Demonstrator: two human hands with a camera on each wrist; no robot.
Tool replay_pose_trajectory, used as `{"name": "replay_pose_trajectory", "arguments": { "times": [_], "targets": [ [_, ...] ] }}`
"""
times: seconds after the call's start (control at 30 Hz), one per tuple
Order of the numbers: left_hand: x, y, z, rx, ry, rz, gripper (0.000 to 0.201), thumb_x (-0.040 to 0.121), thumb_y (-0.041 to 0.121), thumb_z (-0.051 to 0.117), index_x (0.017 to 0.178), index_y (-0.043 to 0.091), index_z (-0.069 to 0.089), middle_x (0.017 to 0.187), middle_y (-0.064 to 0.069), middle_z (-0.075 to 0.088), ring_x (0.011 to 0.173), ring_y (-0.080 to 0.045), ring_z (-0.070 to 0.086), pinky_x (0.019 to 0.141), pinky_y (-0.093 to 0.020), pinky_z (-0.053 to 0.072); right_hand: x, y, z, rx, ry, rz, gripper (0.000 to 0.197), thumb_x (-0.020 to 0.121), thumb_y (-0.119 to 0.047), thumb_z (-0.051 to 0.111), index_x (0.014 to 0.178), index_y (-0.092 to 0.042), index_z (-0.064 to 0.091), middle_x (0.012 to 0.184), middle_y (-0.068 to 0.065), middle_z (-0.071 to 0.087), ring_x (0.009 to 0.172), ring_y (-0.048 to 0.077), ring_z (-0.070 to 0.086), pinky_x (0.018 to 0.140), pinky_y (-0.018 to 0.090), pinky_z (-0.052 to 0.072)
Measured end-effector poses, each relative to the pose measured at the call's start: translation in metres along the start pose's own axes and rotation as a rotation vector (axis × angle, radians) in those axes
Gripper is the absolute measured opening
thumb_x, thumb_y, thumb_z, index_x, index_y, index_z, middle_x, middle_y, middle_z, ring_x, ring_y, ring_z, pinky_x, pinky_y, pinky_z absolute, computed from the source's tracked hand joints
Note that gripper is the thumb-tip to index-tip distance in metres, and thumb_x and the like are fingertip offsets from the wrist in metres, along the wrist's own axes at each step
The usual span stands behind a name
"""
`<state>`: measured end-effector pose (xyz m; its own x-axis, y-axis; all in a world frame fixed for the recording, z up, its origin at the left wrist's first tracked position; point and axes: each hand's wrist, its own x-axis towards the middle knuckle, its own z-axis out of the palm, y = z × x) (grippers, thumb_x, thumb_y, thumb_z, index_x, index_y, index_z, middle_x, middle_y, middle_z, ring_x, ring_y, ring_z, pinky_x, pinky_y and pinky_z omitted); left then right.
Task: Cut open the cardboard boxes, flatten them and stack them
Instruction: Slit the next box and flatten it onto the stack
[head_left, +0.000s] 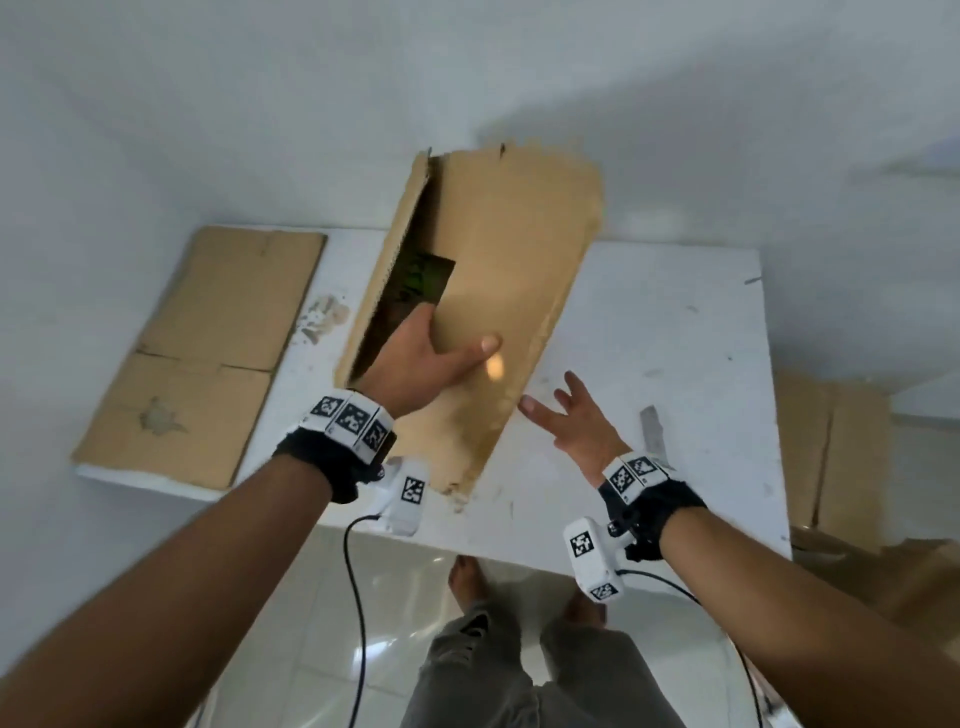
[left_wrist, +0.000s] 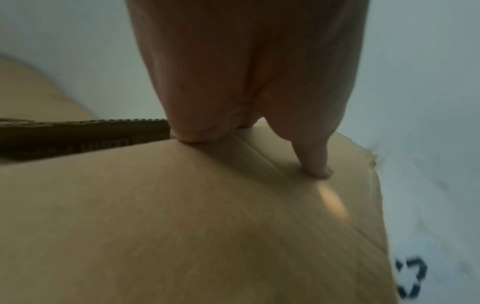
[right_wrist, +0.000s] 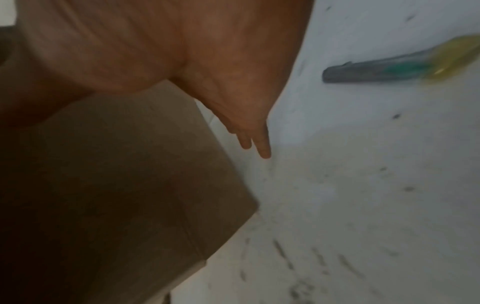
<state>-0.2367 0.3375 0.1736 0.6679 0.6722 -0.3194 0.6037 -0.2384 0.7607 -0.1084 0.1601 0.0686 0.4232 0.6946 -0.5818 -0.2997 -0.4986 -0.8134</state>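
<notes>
Head view, left to right: flattened cardboard (head_left: 202, 353) lies on the table (head_left: 670, 364); the left hand (head_left: 426, 358) grips the half-collapsed box (head_left: 498, 291), fingers tucked in its slit; the right hand (head_left: 576, 421) hovers spread and empty. Flattening seems underway; pressing it down likely comes next.

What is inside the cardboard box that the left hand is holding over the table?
Through the open slit of the cardboard box only a dark inner face with blurred green print shows. The left hand has its fingers tucked in there. Anything deeper inside is covered by the panels.
</notes>
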Motion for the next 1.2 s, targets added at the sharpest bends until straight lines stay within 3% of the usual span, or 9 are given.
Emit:
{"name": "replay_pose_trajectory", "arguments": {
  "times": [0.13, 0.23, 0.4, 0.53, 0.6, 0.8, 0.93, 1.03, 1.2],
  "targets": [
    [0.010, 0.005, -0.046, -0.231, 0.003, 0.011, 0.064, 0.081, 0.060, 0.073, 0.126, 0.015, 0.061, 0.112, 0.007, 0.072, 0.099, -0.010, 0.072, 0.074, -0.021, 0.058, 0.023, -0.042, 0.028, 0.059, 0.002, -0.021, 0.162, 0.030, -0.088, 0.081, 0.161, -0.024, 0.008, 0.138, -0.002, 0.061, 0.122, 0.020, 0.062, 0.105, 0.048, 0.049],
    [0.024, -0.015, -0.074, -0.340, -0.023, 0.007, 0.073, 0.076, 0.069, 0.073, 0.124, 0.015, 0.067, 0.114, 0.001, 0.075, 0.107, -0.021, 0.072, 0.083, -0.030, 0.059, 0.034, -0.053, 0.038, -0.005, 0.047, -0.083, 0.101, 0.060, -0.067, 0.086, 0.137, -0.028, 0.034, 0.118, -0.013, 0.060, 0.096, 0.009, 0.064, 0.077, 0.019, 0.056],
    [0.049, -0.051, -0.101, -0.596, -0.102, -0.068, 0.082, 0.081, 0.070, 0.069, 0.130, 0.005, 0.065, 0.126, -0.014, 0.071, 0.117, -0.032, 0.069, 0.103, -0.049, 0.052, 0.047, -0.042, 0.049, 0.010, 0.082, -0.028, 0.101, 0.055, -0.080, 0.082, 0.138, -0.030, 0.055, 0.126, -0.007, 0.069, 0.117, 0.018, 0.065, 0.102, 0.041, 0.052],
    [0.066, -0.075, -0.115, -0.722, -0.245, -0.067, 0.045, 0.090, 0.039, 0.064, 0.122, 0.006, 0.063, 0.104, -0.009, 0.071, 0.091, -0.024, 0.067, 0.083, -0.036, 0.053, 0.023, -0.089, 0.035, -0.112, 0.435, -0.146, 0.063, 0.068, -0.047, 0.090, 0.116, -0.013, 0.070, 0.106, -0.001, 0.075, 0.093, 0.019, 0.072, 0.082, 0.032, 0.058],
    [0.070, -0.082, -0.115, -0.624, -0.353, -0.023, 0.066, 0.080, 0.031, 0.072, 0.139, 0.012, 0.050, 0.118, -0.007, 0.066, 0.102, -0.023, 0.067, 0.090, -0.039, 0.053, 0.004, -0.122, 0.027, -0.257, 0.542, -0.259, 0.039, 0.083, -0.026, 0.081, 0.118, -0.013, 0.069, 0.105, -0.001, 0.072, 0.095, 0.020, 0.070, 0.070, 0.021, 0.053],
    [0.081, -0.080, -0.082, -0.345, -0.197, -0.009, 0.124, 0.064, 0.068, 0.088, 0.160, 0.036, 0.017, 0.138, -0.005, 0.065, 0.117, -0.018, 0.069, 0.101, -0.046, 0.055, -0.032, -0.166, 0.103, -0.454, 0.079, -0.436, 0.054, 0.083, -0.064, 0.070, 0.128, -0.035, 0.061, 0.123, -0.017, 0.066, 0.108, 0.003, 0.064, 0.093, 0.035, 0.056],
    [0.057, -0.065, -0.093, 0.245, -0.034, -0.043, 0.104, 0.061, 0.107, 0.036, 0.109, 0.020, 0.069, 0.085, 0.001, 0.075, 0.087, -0.021, 0.072, 0.091, -0.043, 0.052, -0.003, -0.133, 0.131, -0.571, 0.383, -0.589, 0.052, 0.091, -0.042, 0.067, 0.136, -0.024, 0.052, 0.126, -0.004, 0.055, 0.112, 0.017, 0.057, 0.093, 0.045, 0.054],
    [0.025, -0.055, -0.098, 0.334, -0.129, -0.037, 0.104, 0.072, 0.101, 0.010, 0.075, 0.017, 0.071, 0.065, 0.000, 0.072, 0.072, -0.020, 0.073, 0.079, -0.037, 0.052, 0.008, -0.130, 0.149, -0.708, 0.447, -0.597, 0.048, 0.098, -0.046, 0.049, 0.140, -0.023, 0.044, 0.138, 0.004, 0.047, 0.120, 0.024, 0.052, 0.096, 0.048, 0.052],
    [-0.013, -0.062, -0.084, -0.408, -0.228, -0.128, 0.061, 0.093, 0.062, 0.057, 0.140, 0.027, 0.043, 0.128, 0.012, 0.061, 0.092, 0.010, 0.058, 0.063, -0.006, 0.051, 0.010, -0.129, 0.167, -0.845, 0.224, -0.602, 0.066, 0.084, -0.048, 0.053, 0.142, -0.016, 0.050, 0.144, 0.004, 0.051, 0.133, 0.025, 0.048, 0.108, 0.051, 0.041]
  ]
}}
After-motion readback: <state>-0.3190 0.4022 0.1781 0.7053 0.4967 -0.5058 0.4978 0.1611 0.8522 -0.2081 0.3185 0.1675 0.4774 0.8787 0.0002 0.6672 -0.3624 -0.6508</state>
